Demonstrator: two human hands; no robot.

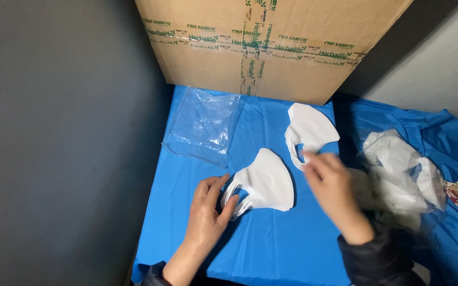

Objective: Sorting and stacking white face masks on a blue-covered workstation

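The left hand (206, 214), lowest in the frame and nearest the camera, rests on the blue surface (271, 249) with its fingers (228, 207) curled against the ear-loop edge of a stack of white face masks (265, 182), pinching or steadying that end; the stack lies flat at the centre of the frame. The right hand (331, 185), slightly blurred, reaches up and to the right of it, its fingers (314, 158) closed on the loop edge of a single white mask (309, 130) that lies just above the stack, near the base of a large cardboard box (271, 47) filling the top of the frame. An empty clear plastic bag (202, 127) lies open at the upper left of the blue surface, apart from both hands. At the right edge, a crumpled clear bag with more white masks (401, 169) sits on the blue cover.

The step in hand looks like gathering loose masks into one pile: the left hand keeps the stack squared while the right takes hold of the single mask. Bringing it over calls for matching its curve and loops to those of the stack, without knocking the layers out of line.
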